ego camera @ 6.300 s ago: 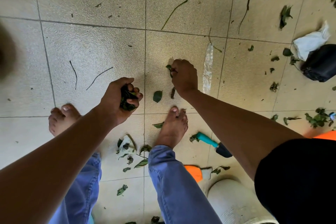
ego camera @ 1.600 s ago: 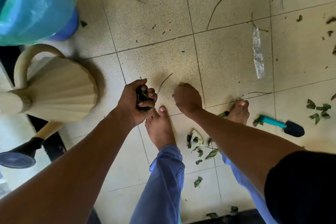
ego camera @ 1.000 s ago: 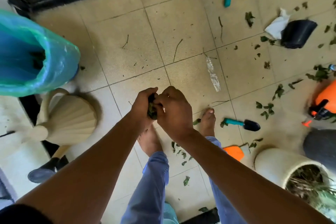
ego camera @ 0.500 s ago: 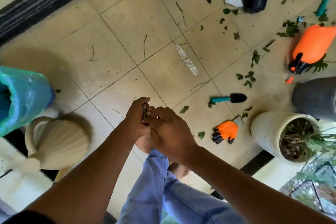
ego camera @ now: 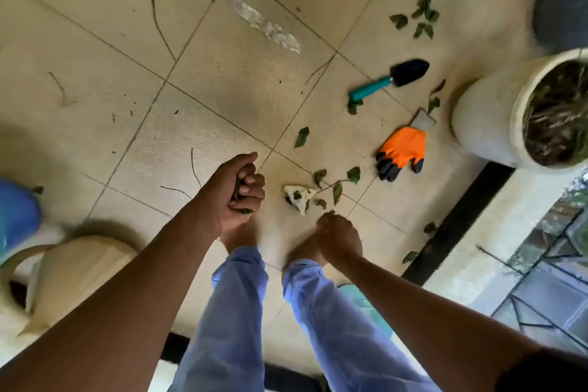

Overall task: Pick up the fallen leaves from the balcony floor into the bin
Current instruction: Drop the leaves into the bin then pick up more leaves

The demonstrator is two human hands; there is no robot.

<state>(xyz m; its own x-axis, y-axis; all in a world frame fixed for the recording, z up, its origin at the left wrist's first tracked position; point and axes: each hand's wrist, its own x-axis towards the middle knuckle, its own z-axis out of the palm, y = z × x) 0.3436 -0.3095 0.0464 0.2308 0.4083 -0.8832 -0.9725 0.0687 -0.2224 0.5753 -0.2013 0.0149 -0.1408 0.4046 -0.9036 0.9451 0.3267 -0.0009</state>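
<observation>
— While clamped round a wad of picked leaves (ego camera: 243,210), left hand (ego camera: 234,193) out of the running?
— Full already. Right hand (ego camera: 339,237) nearer: curled, contents impossible to tell.
— And the next target?
— Leafy sprig (ego camera: 334,183) just ahead of those knuckles, long axis slanting up and right, beside a pale scrap (ego camera: 299,197).
— Bin?
— Blue edge of bin (ego camera: 17,210) far left, well apart, on the left hand's side.

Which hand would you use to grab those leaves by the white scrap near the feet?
The right hand: it hangs just short of the leaves beside the white scrap. The left hand already grips a bunch of leaves, so it has little room for more.
</observation>
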